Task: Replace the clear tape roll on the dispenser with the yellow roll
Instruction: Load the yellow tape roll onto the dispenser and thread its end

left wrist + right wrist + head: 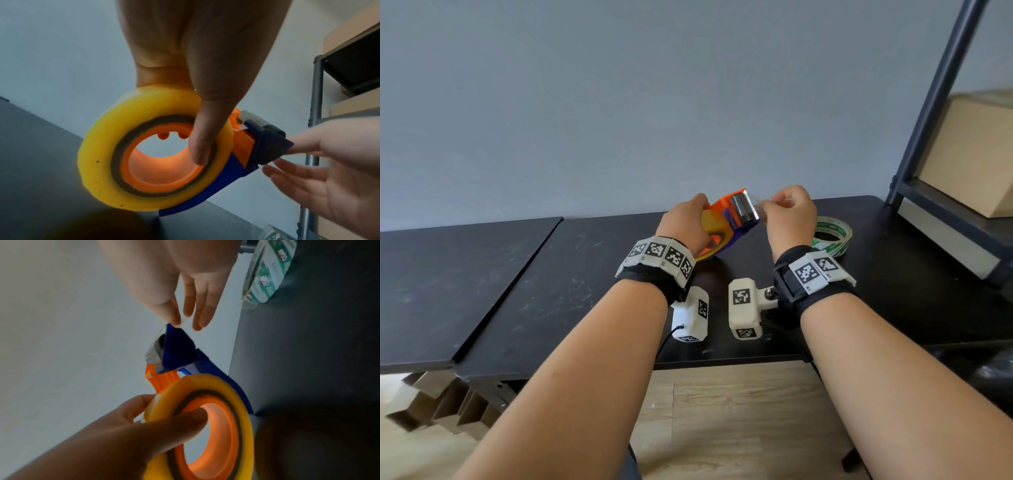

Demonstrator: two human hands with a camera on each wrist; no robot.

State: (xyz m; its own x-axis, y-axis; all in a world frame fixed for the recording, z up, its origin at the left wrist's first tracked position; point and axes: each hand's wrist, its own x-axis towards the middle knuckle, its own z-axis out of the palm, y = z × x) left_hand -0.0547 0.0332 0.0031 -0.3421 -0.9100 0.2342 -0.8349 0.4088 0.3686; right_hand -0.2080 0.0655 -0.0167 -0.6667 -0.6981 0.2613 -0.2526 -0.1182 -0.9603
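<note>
Head view: left hand (685, 222) grips the dispenser (736, 219) above the table (571, 274); right hand (789, 214) pinches the tape end at the blade — clear roll (834, 236) lies just beyond it.

Left wrist: thumb (202, 146) presses the mounted yellow roll (98, 146).

Right wrist: fingertips (174, 319) pinch tape at the dispenser's tip.

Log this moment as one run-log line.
yellow roll: mounted on dispenser | left hand: grips roll and dispenser | right hand: pinches tape end at cutter | clear roll: on table

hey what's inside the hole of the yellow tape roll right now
The dispenser's orange hub fills the yellow roll's core; the hub is hollow, with wall showing through. The left hand's thumb crosses its rim. The side against the dispenser's blue plate is hidden.
</note>
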